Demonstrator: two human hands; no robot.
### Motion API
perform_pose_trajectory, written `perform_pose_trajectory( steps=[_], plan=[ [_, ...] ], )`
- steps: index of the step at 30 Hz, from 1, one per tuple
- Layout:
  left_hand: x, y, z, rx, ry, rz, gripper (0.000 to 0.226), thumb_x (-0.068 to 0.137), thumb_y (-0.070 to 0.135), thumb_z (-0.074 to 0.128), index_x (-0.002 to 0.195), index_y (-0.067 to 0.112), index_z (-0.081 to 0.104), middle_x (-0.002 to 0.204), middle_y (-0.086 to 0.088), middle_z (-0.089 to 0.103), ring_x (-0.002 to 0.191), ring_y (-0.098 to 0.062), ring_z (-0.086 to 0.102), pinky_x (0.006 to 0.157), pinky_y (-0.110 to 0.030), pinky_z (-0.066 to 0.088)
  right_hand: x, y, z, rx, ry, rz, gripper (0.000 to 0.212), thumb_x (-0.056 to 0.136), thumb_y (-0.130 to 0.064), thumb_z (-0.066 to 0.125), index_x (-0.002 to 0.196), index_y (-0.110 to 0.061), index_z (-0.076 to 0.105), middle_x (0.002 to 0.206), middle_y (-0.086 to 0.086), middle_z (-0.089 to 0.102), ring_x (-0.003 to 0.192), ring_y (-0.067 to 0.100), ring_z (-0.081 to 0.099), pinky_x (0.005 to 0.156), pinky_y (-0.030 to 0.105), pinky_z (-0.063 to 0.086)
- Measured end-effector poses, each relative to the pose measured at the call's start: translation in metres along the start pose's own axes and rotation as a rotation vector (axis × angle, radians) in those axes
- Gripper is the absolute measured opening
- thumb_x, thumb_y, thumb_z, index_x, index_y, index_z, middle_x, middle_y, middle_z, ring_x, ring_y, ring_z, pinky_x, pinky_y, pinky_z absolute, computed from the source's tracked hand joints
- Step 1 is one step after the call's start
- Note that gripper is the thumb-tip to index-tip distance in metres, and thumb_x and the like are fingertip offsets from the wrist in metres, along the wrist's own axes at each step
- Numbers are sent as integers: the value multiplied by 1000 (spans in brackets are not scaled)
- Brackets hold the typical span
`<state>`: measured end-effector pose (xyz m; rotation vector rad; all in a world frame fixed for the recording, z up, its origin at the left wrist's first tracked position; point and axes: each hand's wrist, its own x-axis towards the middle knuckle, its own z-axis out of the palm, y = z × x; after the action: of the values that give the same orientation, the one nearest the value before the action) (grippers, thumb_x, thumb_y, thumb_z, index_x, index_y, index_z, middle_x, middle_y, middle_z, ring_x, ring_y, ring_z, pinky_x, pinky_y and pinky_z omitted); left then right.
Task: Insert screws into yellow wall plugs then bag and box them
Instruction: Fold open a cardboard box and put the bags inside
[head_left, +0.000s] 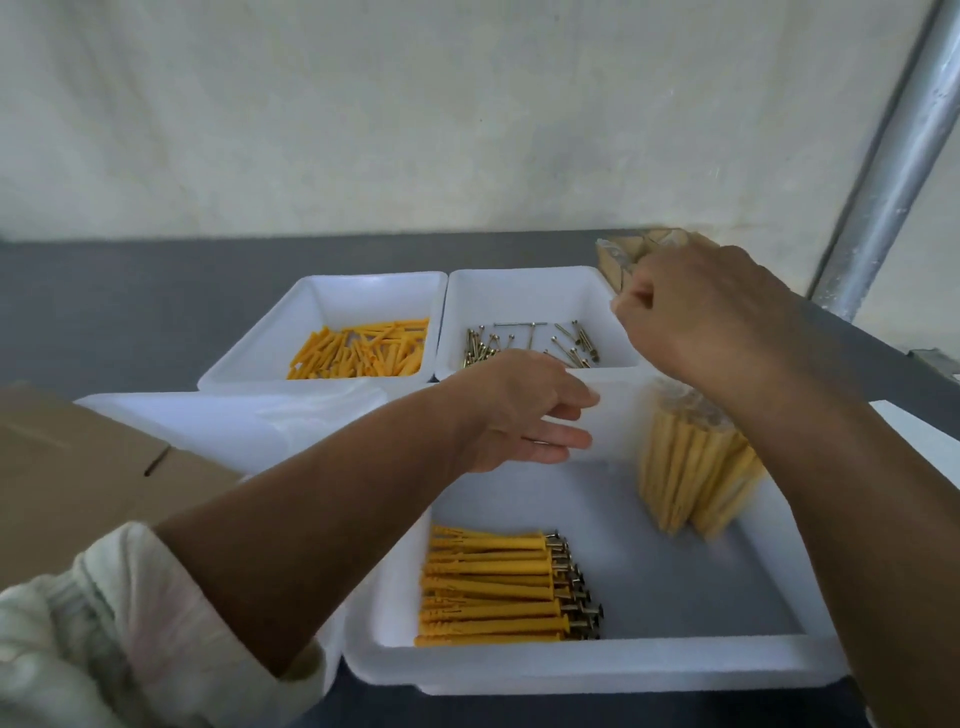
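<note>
1. Your right hand (696, 312) was curled above the blurred clear bag of yellow plugs (696, 467), at the right of the near white plastic tray (519, 670). Couldn't tell if it gripped the bag's neck. A weak pinch could have dropped it.
2. Your left hand (524, 415) was released, holding nothing. Unsupported, the bag could have swung and scattered the screw-fitted yellow plugs (493, 592).

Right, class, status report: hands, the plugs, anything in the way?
Left hand open over near tray. Right hand curled, grip unclear. Blurred bag of plugs below it; assembled plugs in tray. Nothing seen blocking.
</note>
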<state>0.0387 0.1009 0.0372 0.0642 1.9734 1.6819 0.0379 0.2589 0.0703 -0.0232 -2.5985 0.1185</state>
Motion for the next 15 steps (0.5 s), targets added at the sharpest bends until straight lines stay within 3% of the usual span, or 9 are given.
perform_pose_trajectory(
  steps=[3, 7, 11, 15],
  plan=[
    [-9, -2, -17, -44, 18, 35, 11, 93, 12, 64, 92, 20, 56, 114, -9, 64, 99, -27, 71, 89, -38, 56, -2, -17, -1, -36, -25, -89, 38, 94, -32, 47, 58, -18, 42, 68, -1, 45, 70, 23, 49, 51, 28, 27],
    [-21, -1, -43, -145, 101, 94, 13, 95, 11, 60, 107, 13, 61, 105, -8, 67, 94, -26, 72, 88, -39, 57, -6, -45, 1, -56, -95, -176, 26, 94, -38, 48, 79, -22, 62, 77, -3, 57, 72, 20, 52, 51, 29, 29],
    [-35, -2, -79, -177, 245, 192, 14, 92, 10, 64, 105, 14, 61, 91, -3, 74, 86, -21, 74, 79, -34, 60, -14, -84, 8, -5, -195, -292, 27, 94, -40, 49, 73, -24, 52, 75, -3, 53, 73, 22, 53, 48, 27, 25],
    [-48, -10, -121, -102, 387, 237, 23, 89, 12, 67, 111, 17, 60, 99, -3, 74, 82, -16, 74, 75, -31, 57, -22, -128, 11, 96, -219, -449, 31, 95, -39, 49, 71, -22, 42, 76, -1, 45, 75, 23, 45, 48, 27, 20]
  ],
)
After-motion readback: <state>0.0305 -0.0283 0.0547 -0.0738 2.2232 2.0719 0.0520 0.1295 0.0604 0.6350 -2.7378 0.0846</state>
